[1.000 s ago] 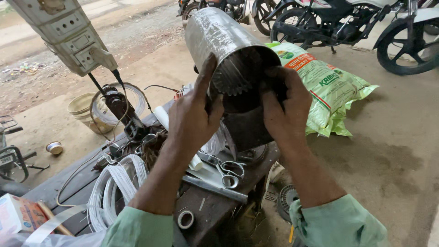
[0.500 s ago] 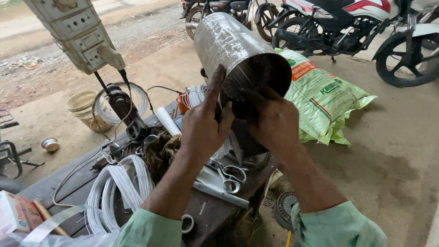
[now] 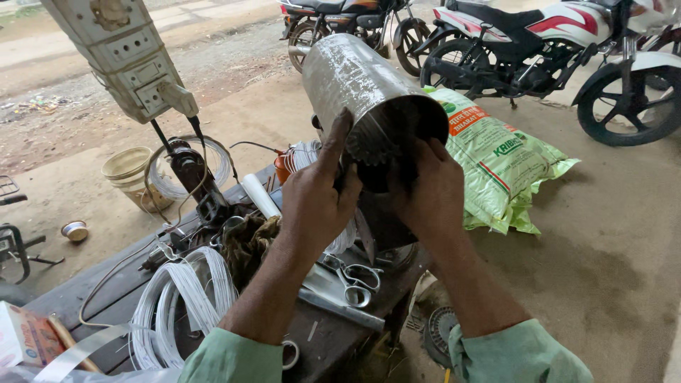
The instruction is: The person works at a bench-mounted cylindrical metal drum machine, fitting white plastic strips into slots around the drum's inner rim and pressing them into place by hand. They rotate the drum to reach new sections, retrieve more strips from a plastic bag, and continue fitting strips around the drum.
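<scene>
1. My left hand (image 3: pixel 317 202) clamps the near rim of the steel motor housing (image 3: pixel 358 81), thumb raised along its edge.
2. My right hand (image 3: pixel 429 188) grips the same open mouth from the other side.
3. The housing tilts up over the workbench (image 3: pixel 326 340).
4. Below lie scissors (image 3: pixel 351 273), white wire coils (image 3: pixel 181 298), and a green sack (image 3: pixel 500 167) beyond.

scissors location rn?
Head view: the scissors lie flat on the dark workbench, low centre, just below the left hand and right of the white wire coil.
</scene>
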